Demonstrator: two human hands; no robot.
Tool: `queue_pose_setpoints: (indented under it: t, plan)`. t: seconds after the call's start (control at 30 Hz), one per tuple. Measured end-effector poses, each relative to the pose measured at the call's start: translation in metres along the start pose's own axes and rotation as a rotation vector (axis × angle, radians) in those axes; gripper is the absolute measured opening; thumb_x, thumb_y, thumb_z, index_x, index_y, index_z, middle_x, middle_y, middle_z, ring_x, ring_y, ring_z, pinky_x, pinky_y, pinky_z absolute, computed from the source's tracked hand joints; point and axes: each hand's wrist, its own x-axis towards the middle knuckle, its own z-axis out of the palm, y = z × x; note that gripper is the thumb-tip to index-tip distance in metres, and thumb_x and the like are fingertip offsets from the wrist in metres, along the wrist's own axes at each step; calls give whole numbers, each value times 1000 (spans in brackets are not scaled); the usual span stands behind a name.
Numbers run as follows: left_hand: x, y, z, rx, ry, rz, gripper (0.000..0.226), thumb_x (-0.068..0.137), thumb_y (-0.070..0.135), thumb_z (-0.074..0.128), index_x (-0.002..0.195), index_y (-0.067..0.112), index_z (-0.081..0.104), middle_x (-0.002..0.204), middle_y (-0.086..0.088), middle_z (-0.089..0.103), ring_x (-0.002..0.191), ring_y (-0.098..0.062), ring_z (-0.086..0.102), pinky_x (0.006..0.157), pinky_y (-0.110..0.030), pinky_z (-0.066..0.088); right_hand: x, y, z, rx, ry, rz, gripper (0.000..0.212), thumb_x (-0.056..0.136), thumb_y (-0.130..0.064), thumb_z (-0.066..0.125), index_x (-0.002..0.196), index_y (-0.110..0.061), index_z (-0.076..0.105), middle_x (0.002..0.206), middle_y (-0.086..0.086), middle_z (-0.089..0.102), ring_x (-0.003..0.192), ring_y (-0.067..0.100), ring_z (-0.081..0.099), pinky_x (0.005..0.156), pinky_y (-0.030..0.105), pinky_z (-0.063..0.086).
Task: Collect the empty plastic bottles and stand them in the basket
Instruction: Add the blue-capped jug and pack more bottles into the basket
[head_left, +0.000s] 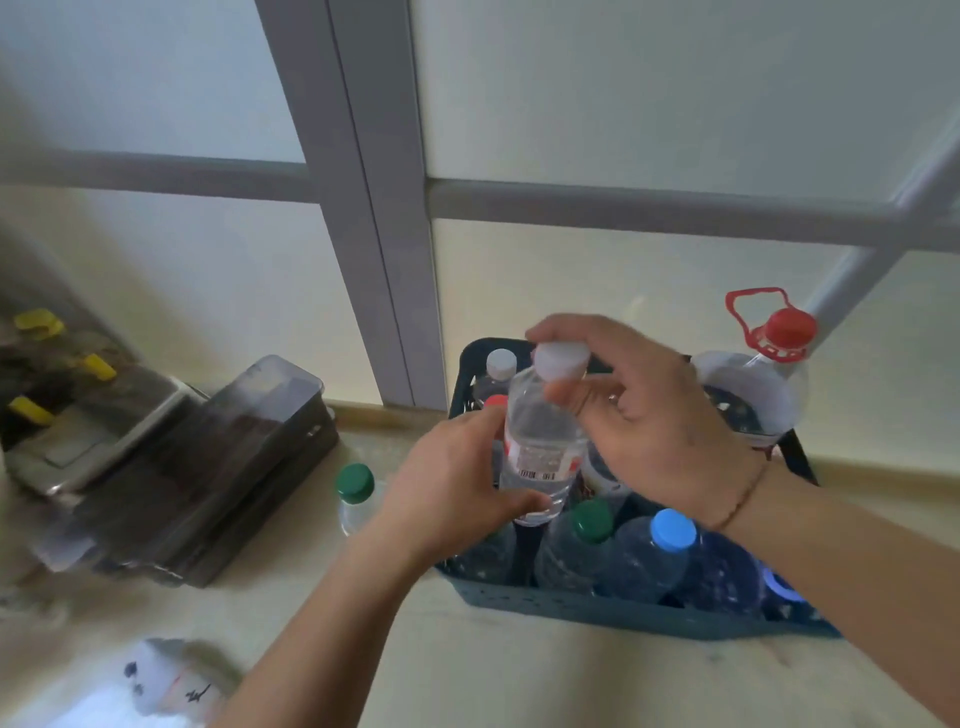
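A dark teal basket (597, 608) stands on the floor against the wall and holds several upright plastic bottles, among them a green-capped one (590, 521) and a blue-capped one (673, 530). A clear white-capped bottle (540, 431) with a red label is upright over the basket's left half. My left hand (447, 488) grips its lower body. My right hand (644, 410) pinches its white cap (560, 361) from above. A large jug with a red cap (787, 330) sits at the basket's far right corner.
A green-capped bottle (356, 493) stands on the floor just left of the basket. A dark plastic case (208, 467) lies further left, beside clutter with yellow clips (39, 322). A white crumpled object (166, 680) lies at the bottom left. Frosted panels with grey frames rise behind.
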Motion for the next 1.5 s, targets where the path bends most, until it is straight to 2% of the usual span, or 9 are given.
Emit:
queue_pose_setpoints:
  t: [0.1, 0.27, 0.43, 0.7, 0.83, 0.93, 1.1, 1.27, 1.5]
  plan:
    - [-4, -9, 13, 14, -4, -83, 40, 75, 47, 78, 106, 31, 58, 100, 12, 67, 86, -11, 64, 77, -33, 57, -8, 16, 17, -18, -54, 9, 28, 91, -17, 66, 119, -20, 62, 106, -13, 63, 98, 8, 62, 87, 38, 58]
    - [-13, -9, 21, 15, 45, -115, 28, 80, 42, 74, 95, 36, 51, 80, 20, 54, 69, 0, 53, 58, -11, 36, -9, 32, 31, -88, -180, 92, 31, 81, -23, 78, 108, -24, 63, 100, -13, 65, 93, 7, 60, 88, 35, 54]
    - [-22, -11, 32, 53, 136, -69, 71, 80, 45, 75, 142, 33, 43, 128, 12, 63, 106, -12, 63, 84, -24, 51, 4, 32, 34, -271, -369, 277, 25, 72, -25, 80, 90, -28, 63, 87, -13, 68, 83, 7, 63, 78, 29, 53]
    - [-28, -12, 28, 37, 176, 73, 68, 80, 47, 75, 140, 28, 47, 126, 9, 63, 109, -11, 60, 89, -25, 52, 2, 42, 43, -370, -456, 327, 17, 76, -21, 69, 87, -30, 59, 85, -9, 65, 86, 15, 57, 75, 41, 54]
    - [-61, -42, 16, -61, 673, 294, 44, 83, 27, 74, 121, 7, 61, 123, -12, 63, 118, -27, 58, 102, -39, 46, 4, 31, 33, -410, -559, 358, 21, 79, -37, 74, 93, -31, 59, 88, -14, 62, 90, 12, 55, 82, 38, 51]
    - [-93, -96, 35, -236, 926, 70, 59, 76, 25, 75, 127, 10, 49, 129, -14, 55, 119, -36, 56, 100, -58, 46, 5, 10, 29, -516, -517, 289, 24, 87, -51, 60, 105, -36, 57, 101, -15, 63, 99, 13, 59, 86, 37, 51]
    - [-109, -154, 78, -460, 567, -384, 105, 62, 49, 86, 149, 36, 29, 147, 15, 46, 132, -2, 48, 109, -37, 43, 25, -44, 73, -408, -527, 66, 40, 93, -51, 53, 128, -32, 51, 123, -9, 63, 110, 15, 59, 92, 37, 51]
    - [-92, -163, 99, -489, 476, -455, 52, 66, 22, 93, 106, 32, 60, 101, 29, 70, 96, 0, 68, 75, -11, 49, 33, -43, 150, -650, -782, 23, 36, 92, -45, 54, 119, -21, 50, 106, 6, 67, 103, 28, 61, 105, 51, 37]
    - [-89, -144, 78, -498, 525, -385, 70, 64, 8, 92, 99, 59, 59, 97, 25, 71, 88, -4, 68, 71, -12, 51, 28, -35, 151, -607, -595, -150, 28, 93, -23, 60, 117, -14, 48, 107, 9, 65, 93, 30, 64, 80, 42, 47]
